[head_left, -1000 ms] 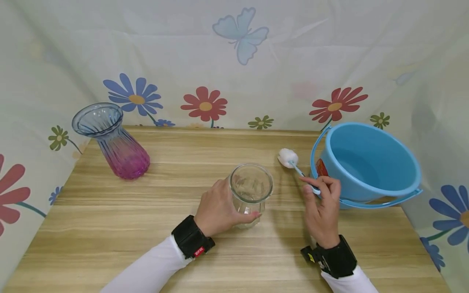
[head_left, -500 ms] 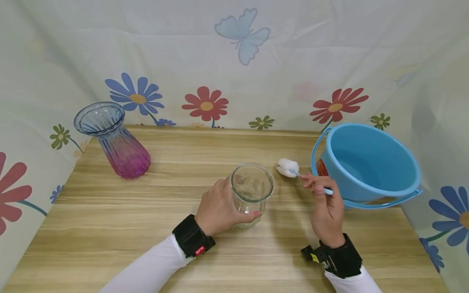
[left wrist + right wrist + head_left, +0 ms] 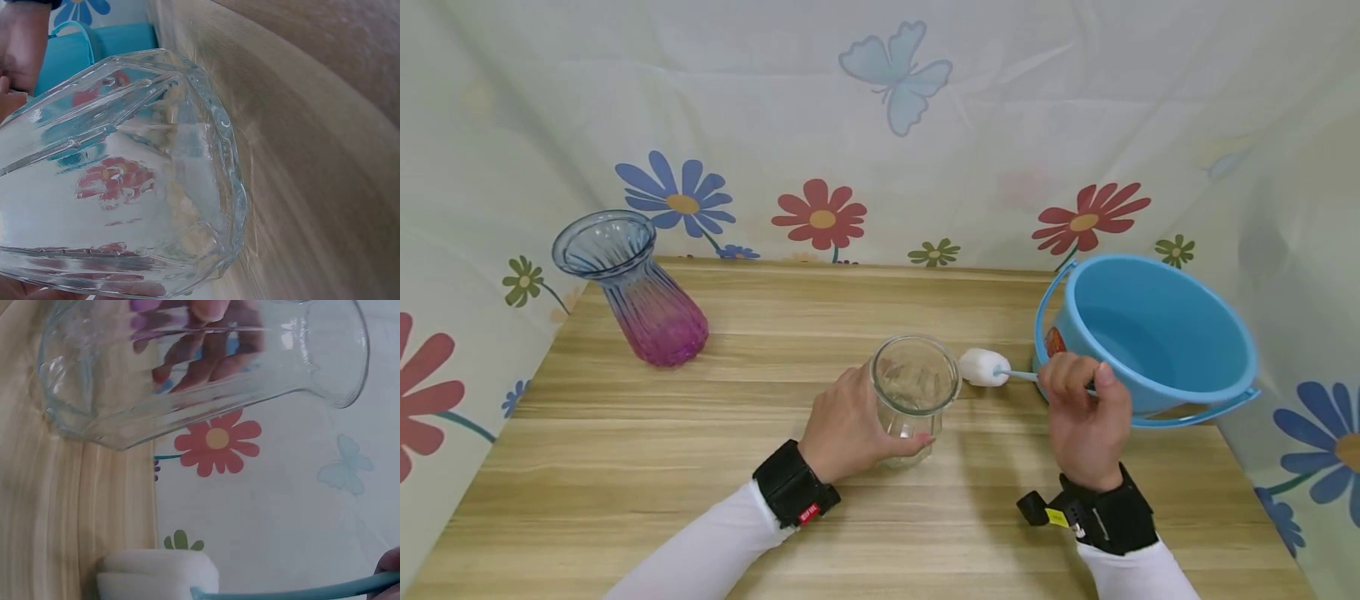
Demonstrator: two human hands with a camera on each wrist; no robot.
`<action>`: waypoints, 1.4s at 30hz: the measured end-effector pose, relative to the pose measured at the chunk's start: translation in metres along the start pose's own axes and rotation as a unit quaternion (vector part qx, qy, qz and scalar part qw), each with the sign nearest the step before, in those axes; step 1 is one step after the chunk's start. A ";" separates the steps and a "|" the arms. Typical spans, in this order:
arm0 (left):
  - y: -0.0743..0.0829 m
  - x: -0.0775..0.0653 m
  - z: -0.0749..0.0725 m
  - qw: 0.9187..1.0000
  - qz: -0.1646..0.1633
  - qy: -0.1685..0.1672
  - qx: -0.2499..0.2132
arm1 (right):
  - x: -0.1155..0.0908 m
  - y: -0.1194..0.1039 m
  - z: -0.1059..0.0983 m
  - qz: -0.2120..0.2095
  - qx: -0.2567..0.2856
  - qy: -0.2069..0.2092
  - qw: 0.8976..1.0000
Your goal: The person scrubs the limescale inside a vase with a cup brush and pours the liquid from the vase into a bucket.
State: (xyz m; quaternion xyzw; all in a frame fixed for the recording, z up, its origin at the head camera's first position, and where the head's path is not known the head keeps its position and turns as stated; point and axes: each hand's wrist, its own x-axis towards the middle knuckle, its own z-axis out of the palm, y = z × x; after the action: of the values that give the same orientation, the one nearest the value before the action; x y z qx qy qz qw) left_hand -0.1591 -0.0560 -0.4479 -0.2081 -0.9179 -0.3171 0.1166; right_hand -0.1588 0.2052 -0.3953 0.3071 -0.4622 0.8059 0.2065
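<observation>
My left hand [image 3: 850, 429] grips a clear glass vase [image 3: 916, 392] from its left side, thumb across the front. The vase stands upright on the wooden table, its round mouth facing up; its faceted base fills much of the left wrist view. To the right, my right hand [image 3: 1086, 417] holds a sponge bottle brush [image 3: 985, 367] by its thin blue handle, most of which the fingers hide. The brush lies roughly level, its white sponge head pointing left beside the vase's rim. In the right wrist view, the sponge head [image 3: 156, 575] appears apart from the glass.
A blue bucket [image 3: 1082, 350] with its handle lowered stands just behind and right of my right hand. At the back left is a ribbed blue-to-pink glass vase [image 3: 658, 321]. Flowered cloth [image 3: 985, 125] hangs behind and beside the table [image 3: 647, 467].
The brush has swung: its sponge head came nearer to me, and its handle turned level. My right hand has shifted right and rolled over. The left hand and clear vase stayed put.
</observation>
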 end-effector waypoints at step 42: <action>0.000 0.001 -0.001 1.000 0.000 -0.004 -0.017 | 0.035 -0.079 0.069 -0.177 0.232 -0.039 0.956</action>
State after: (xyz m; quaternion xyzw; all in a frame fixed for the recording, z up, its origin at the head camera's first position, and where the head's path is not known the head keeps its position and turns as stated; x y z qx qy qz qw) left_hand -0.1595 -0.0561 -0.4473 -0.2113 -0.9128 -0.3319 0.1093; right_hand -0.1149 0.1851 -0.2958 0.4551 -0.2080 0.8287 0.2506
